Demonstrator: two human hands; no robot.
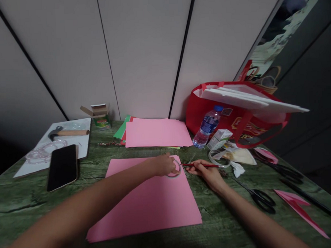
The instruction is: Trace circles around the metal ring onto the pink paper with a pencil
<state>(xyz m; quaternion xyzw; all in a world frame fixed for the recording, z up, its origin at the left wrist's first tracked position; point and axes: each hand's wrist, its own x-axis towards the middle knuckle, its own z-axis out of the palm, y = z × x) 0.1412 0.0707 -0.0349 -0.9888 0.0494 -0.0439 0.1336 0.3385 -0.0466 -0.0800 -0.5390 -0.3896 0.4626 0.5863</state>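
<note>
A stack of pink paper sheets lies on the table in front of me. Near its upper right corner rests a thin greyish ring. My left hand is closed on the ring and holds it against the paper, hiding its left part. Just off the sheet's right edge, my right hand pinches a red pencil. The pencil lies nearly level, its tip pointing left at the ring's edge and its eraser end to the right.
Behind are more pink sheets, a water bottle and a red bag. Scissors, a tape roll and folded pink paper lie right. At left are a phone, a hammer and an open box.
</note>
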